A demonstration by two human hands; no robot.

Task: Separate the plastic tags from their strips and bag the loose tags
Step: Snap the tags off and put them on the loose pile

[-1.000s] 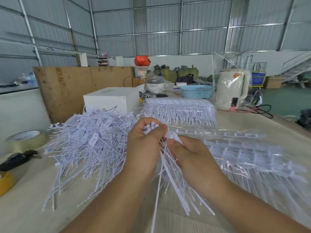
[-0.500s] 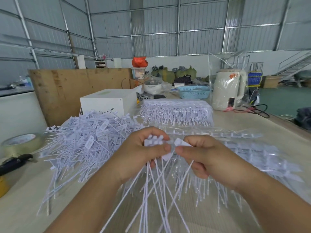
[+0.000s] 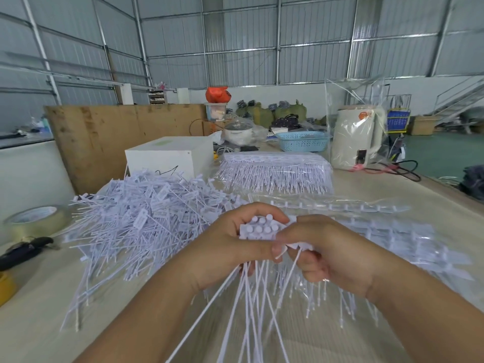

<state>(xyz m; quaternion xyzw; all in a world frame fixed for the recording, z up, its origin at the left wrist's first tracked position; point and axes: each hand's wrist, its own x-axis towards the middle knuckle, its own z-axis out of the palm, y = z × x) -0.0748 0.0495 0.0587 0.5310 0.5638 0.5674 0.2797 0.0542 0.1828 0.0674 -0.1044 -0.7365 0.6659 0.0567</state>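
My left hand (image 3: pixel 222 247) grips a bundle of white plastic tags (image 3: pixel 259 229) by their heads, the round stubs pointing up at me and the long thin tails hanging down toward the table. My right hand (image 3: pixel 332 252) pinches a tag head at the right edge of that bundle. A big heap of loose white tags (image 3: pixel 146 213) lies to the left. Clear plastic bags with tag strips (image 3: pixel 392 242) lie under and right of my hands. A further stack of tag strips (image 3: pixel 275 174) sits behind.
A white box (image 3: pixel 170 155) stands behind the loose heap. A roll of clear tape (image 3: pixel 34 221), a black tool (image 3: pixel 23 250) and a yellow roll (image 3: pixel 5 286) lie at the left. A blue basket (image 3: pixel 301 141) and a wrapped white kettle (image 3: pixel 356 137) stand at the back.
My hands have lifted the bundle and turned it so the tag heads face up. The tails now hang down, and my right fingers have closed in on the bundle's right edge.
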